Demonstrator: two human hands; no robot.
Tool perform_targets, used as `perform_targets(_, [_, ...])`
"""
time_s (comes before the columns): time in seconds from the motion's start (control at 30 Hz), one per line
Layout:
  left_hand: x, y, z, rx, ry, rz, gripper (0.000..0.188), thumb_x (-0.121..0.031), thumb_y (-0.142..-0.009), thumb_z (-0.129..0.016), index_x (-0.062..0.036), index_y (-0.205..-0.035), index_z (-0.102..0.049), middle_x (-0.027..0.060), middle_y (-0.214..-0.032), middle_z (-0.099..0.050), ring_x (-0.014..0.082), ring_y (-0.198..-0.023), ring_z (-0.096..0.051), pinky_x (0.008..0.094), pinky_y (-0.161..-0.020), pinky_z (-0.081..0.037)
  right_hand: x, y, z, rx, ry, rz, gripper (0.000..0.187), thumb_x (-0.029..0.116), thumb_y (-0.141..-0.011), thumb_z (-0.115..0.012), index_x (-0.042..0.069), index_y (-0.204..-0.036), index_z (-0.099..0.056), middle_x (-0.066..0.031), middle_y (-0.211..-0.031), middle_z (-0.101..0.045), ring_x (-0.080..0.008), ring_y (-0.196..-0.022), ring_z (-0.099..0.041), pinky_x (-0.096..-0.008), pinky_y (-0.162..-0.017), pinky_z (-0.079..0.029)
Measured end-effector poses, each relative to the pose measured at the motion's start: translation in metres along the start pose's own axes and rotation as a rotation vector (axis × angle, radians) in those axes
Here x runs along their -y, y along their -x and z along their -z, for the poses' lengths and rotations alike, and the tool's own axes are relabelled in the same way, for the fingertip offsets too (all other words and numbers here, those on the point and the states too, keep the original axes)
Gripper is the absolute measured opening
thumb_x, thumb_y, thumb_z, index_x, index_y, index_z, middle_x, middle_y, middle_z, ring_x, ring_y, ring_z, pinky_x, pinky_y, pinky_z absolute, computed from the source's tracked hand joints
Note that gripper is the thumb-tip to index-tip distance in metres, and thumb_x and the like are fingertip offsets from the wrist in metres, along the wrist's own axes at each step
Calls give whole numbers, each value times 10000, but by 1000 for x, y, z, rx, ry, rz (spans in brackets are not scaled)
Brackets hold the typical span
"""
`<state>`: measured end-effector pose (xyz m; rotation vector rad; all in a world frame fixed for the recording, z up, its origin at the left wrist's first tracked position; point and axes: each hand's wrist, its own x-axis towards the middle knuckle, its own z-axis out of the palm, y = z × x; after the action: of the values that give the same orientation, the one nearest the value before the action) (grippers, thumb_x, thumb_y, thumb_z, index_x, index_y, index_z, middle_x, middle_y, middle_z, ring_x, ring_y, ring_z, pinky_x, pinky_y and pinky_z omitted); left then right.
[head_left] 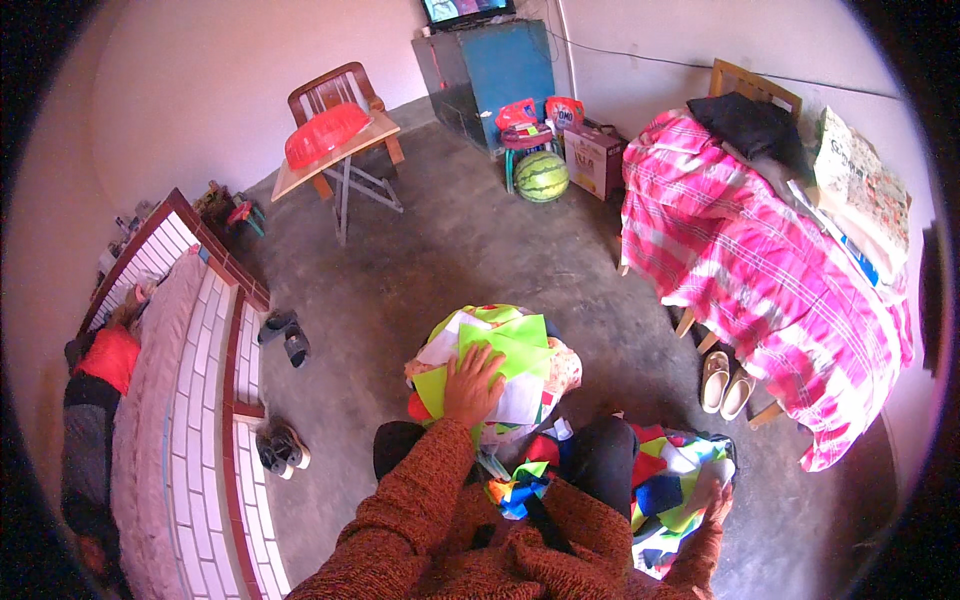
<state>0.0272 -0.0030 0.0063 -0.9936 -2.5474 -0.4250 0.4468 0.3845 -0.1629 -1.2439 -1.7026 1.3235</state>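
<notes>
In front of my knees is a rounded heap of cloth pieces (520,345), lime green and white on top, with patterned cloth showing at its sides. My left hand (473,385) lies flat on it, fingers spread. Beside my right leg is a pile of coloured cloth scraps (662,492) in red, blue, white and lime green, edged by something dark. My right hand (712,497) touches the right side of that pile; its fingers are too unclear to read. More bright scraps (520,488) lie between my legs.
A pink plaid cover (720,230) drapes furniture at the right, with pale shoes (727,385) below. A watermelon (542,177) and a box (592,160) stand ahead. A folding table (340,160) bears a red basin (327,135). At left, a person (95,400) lies on a tiled bed (200,340).
</notes>
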Motion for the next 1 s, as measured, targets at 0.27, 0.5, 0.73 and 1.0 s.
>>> perform_targets(0.27, [2,4,0,-3,-13,14,381,-317,-812,-520,-176,-1165,-534,84,-1290,-457,282,-1225,-386,569,-983,-247,83,20,-2,304,-1147,-266,621,419,-808,-539,31,-1276,-412,-113,-1234,-507,-299,-1115,-488,-417,-966,-368])
perform_targets(0.5, [5,8,0,-23,-9,21,383,-325,-815,-520,-178,-1168,-533,86,-1290,-459,284,-1230,-380,567,-988,-243,246,47,-63,329,-320,434,585,390,-819,-491,99,-1315,-387,-109,-1325,-423,-302,-1225,-384,-438,-1045,-261])
perform_targets(0.73, [15,6,-13,2,-26,0,403,-340,-818,-526,-184,-1188,-515,83,-1306,-441,282,-1232,-377,571,-989,-234,440,97,-107,-108,1021,1118,543,204,-670,-580,59,-1187,-505,-144,-1130,-530,-334,-1122,-445,-437,-1024,-278])
perform_targets(1.0, [-23,6,21,6,236,64,532,-294,-806,-582,-44,-1252,-437,197,-1336,-379,330,-1261,-318,476,-1029,-216,389,87,-177,917,-1111,-47,541,211,-691,-579,47,-1199,-488,-153,-1144,-526,-331,-1119,-457,-436,-1012,-300])
